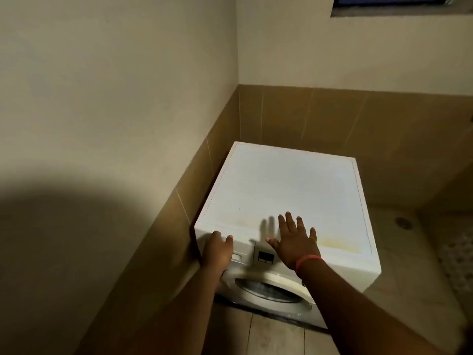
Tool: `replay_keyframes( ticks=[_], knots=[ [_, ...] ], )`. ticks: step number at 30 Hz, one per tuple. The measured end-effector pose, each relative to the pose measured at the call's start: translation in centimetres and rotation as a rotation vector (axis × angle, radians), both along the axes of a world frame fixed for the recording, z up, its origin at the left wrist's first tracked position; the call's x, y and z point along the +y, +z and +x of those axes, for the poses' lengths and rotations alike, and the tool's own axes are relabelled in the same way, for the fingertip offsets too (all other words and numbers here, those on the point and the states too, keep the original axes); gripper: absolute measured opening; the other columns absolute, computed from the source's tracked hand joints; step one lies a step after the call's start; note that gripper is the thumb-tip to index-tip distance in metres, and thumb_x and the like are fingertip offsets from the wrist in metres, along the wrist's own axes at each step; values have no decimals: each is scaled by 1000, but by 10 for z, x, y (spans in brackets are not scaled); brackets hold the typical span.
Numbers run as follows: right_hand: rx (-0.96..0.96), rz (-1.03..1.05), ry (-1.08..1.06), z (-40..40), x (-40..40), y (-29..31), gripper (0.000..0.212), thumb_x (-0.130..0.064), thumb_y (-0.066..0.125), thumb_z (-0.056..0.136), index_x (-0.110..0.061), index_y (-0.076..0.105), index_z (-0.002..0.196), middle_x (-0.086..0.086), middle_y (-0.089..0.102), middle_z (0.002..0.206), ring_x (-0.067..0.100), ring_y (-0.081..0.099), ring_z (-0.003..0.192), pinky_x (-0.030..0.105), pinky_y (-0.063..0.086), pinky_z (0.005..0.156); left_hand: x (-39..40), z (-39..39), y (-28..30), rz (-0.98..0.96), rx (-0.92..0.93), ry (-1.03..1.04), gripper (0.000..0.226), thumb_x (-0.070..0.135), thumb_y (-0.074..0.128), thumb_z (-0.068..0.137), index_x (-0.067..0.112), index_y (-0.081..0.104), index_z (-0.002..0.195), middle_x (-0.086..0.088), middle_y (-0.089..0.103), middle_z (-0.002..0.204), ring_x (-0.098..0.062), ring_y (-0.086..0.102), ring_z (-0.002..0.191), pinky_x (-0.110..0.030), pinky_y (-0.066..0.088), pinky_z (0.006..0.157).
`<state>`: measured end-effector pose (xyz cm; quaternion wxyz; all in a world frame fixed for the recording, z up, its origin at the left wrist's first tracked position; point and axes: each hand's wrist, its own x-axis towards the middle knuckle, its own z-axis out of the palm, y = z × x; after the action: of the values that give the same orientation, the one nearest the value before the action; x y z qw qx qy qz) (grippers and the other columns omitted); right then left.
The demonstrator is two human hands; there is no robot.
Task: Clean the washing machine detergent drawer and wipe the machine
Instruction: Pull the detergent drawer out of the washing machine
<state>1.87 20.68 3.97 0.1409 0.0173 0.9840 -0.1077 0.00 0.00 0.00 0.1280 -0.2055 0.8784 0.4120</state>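
One washer (pixel 286 190), white, front-loading, sits in the corner w/ its left side close to the tiled wall (pixel 163 226); its lower front is cut off behind the two forearms, so the base can't be seen. The drawer (pixel 236 256) is at the top-left of the front panel, mostly hidden by the left hand (pixel 217 252), only a pale strip showing beside the knuckles; whether it's pulled out at all can't be told. That hand lies over the washer's front-left top corner, fingers bent over the edge and thumb up on top, but how firmly it grips (or what exactly the fingertips touch) is hidden. One dark display (pixel 263 257) sits mid-panel, too blurred to read. The right hand (pixel 294 242) is spread flat, all five fingers straight and apart, holding nothing, over the front edge of the top just right of the display; it casts a shadow to its left, and contact w/ the lid can't be confirmed. One pink band (pixel 308 260) rings the right wrist. One round door (pixel 271 290) shows below the panel, its right part covered by the right forearm. The lid has a faint yellowish stain near the front right. A floor drain (pixel 403 222) is at far right, approx. level w/ the hands, small and dim. One window (pixel 399 3) is cut off at the top edge. A big dark shadow covers the lower-left wall.
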Motion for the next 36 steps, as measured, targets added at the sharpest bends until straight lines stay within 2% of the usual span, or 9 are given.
replay_keyframes(
  ticks=[2,8,12,14,17,23,28,33,36],
  knots=[
    [-35,12,-21,-8,-14,-13,75,-63,22,98,-24,-2,157,-2,-11,165,27,-9,152,57,5,120,-15,-11,-18,187,-57,148,44,32,50,96,-4,59,119,-21,61,124,-35,58,110,-40,49,94],
    [-18,3,-93,-17,-51,-48,72,-59,25,100,-22,4,157,1,0,166,26,-2,152,52,11,121,-36,-25,-52,852,-285,527,49,31,56,97,13,42,141,-15,48,142,-31,51,126,-42,45,96],
    [133,-12,-149,-14,-73,-72,63,-52,42,97,-17,35,149,6,39,152,27,33,142,46,31,114,-37,-35,-79,1022,-343,578,73,42,61,92,11,28,149,-20,34,152,-35,41,136,-47,41,109],
    [216,-42,-183,-9,-82,-82,53,-47,53,94,-16,51,136,5,56,133,27,50,125,43,42,103,-34,-38,-87,1074,-344,579,71,42,61,91,10,31,147,-23,33,152,-36,39,138,-47,39,110],
    [220,-74,-227,2,-92,-92,43,-44,54,93,-17,57,127,3,61,121,25,56,112,42,48,93,-33,-43,-98,1132,-323,594,65,42,65,88,9,41,139,-22,44,145,-35,44,134,-44,41,109],
    [166,-95,-239,23,-91,-101,39,-45,51,95,-22,56,126,0,60,120,24,57,109,40,47,92,-37,-45,-108,1182,-306,593,82,46,72,79,14,36,144,-20,38,149,-36,40,137,-48,43,107],
    [116,-131,-246,31,-84,-102,38,-44,50,96,-23,54,129,0,58,124,24,55,113,40,47,91,-33,-43,-107,1195,-294,581,96,55,74,67,19,34,146,-20,37,150,-35,40,137,-47,51,93],
    [79,-146,-194,40,-82,-103,42,-44,48,97,-22,51,132,0,55,130,24,52,117,41,46,93,-32,-46,-108,1187,-300,587,70,50,72,80,15,45,134,-19,46,139,-33,48,128,-50,50,99],
    [81,-151,-169,46,-81,-104,39,-44,49,97,-21,53,128,1,57,125,25,54,113,41,47,90,-31,-50,-105,1143,-302,603,62,49,70,82,13,49,128,-19,50,132,-30,53,117,-44,56,90]
  ],
)
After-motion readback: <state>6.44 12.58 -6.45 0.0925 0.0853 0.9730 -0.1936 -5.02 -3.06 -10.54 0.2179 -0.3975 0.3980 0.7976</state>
